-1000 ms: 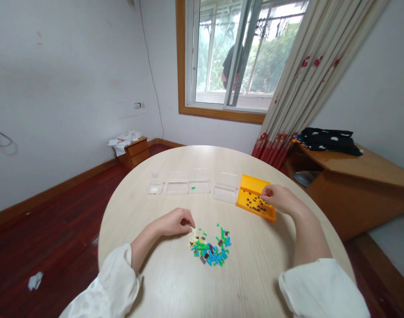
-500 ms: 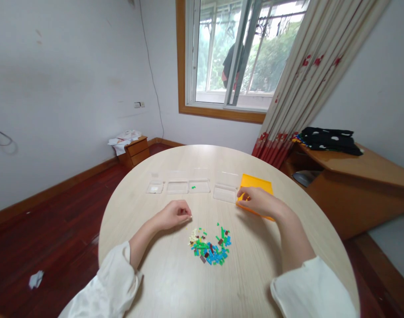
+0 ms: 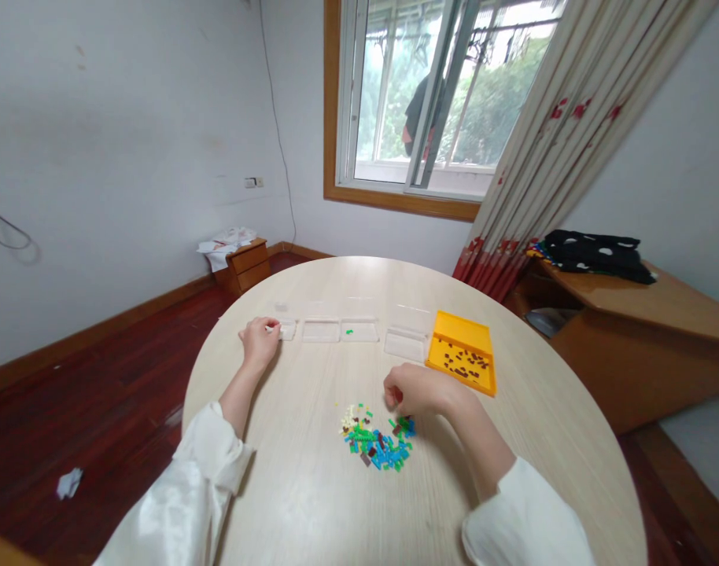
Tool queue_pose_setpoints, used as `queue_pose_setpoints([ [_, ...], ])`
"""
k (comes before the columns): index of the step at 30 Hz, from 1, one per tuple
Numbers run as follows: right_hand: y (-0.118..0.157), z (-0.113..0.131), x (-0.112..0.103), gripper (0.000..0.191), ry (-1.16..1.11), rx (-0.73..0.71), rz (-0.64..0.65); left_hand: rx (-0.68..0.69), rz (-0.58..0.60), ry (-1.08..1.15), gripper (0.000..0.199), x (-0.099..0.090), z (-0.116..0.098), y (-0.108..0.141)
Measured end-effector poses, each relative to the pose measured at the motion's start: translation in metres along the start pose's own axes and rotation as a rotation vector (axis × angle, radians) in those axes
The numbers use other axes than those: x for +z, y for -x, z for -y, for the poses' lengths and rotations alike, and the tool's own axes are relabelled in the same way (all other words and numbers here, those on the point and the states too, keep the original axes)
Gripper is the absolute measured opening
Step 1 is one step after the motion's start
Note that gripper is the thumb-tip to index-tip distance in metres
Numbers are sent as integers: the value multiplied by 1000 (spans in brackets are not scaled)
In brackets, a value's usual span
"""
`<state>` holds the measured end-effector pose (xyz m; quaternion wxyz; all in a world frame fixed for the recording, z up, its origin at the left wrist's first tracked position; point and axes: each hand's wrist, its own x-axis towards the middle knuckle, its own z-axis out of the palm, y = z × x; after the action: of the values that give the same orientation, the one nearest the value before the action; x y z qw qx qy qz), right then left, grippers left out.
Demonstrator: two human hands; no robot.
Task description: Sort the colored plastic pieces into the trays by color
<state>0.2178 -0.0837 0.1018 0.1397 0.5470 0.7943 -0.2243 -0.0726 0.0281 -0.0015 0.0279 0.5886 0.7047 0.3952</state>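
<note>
A pile of small green, blue, brown, yellow and cream pieces (image 3: 378, 444) lies on the round table (image 3: 312, 479). My left hand (image 3: 261, 342) is over the leftmost clear box (image 3: 287, 330), its fingers pinched; what they hold is too small to make out. Just above the pile's upper right edge hovers my right hand (image 3: 415, 391), fingers curled together, contents hidden. The open yellow box (image 3: 491, 377) holds several brown pieces. One clear box (image 3: 359, 339) has a small green piece in it.
Two more open clear boxes (image 3: 320, 340) (image 3: 405, 354) stand in the row along the far part of the table. Behind at the right is a wooden desk (image 3: 683, 314) with a black cloth (image 3: 599, 255). A small cabinet (image 3: 250, 263) stands back left.
My left hand has moved left and away from me, from beside the pile to the leftmost clear box. My right hand has come back from the yellow box to the pile. The view has shifted slightly.
</note>
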Motion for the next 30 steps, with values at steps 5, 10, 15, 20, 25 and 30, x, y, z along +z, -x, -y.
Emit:
queue_pose_setpoints([
  [5, 1, 7, 3, 16, 51, -24, 111, -8, 35, -53, 19, 2, 2, -1],
  [10, 1, 7, 12, 14, 69, 28, 145, 10, 15, -12, 20, -1, -6, 2],
  [15, 6, -8, 21, 9, -73, 55, 103, 205, -16, 183, 13, -6, -35, 21],
  [20, 2, -14, 24, 7, -113, 17, 114, 430, 287, 419, 13, -8, -68, 53],
  [25, 3, -15, 20, 2, -316, -97, 45, 506, 841, 522, 12, -11, -81, 74],
  [30, 9, -40, -3, 8, -267, -29, -398, 549, 1087, 454, 17, -11, -82, 81],
])
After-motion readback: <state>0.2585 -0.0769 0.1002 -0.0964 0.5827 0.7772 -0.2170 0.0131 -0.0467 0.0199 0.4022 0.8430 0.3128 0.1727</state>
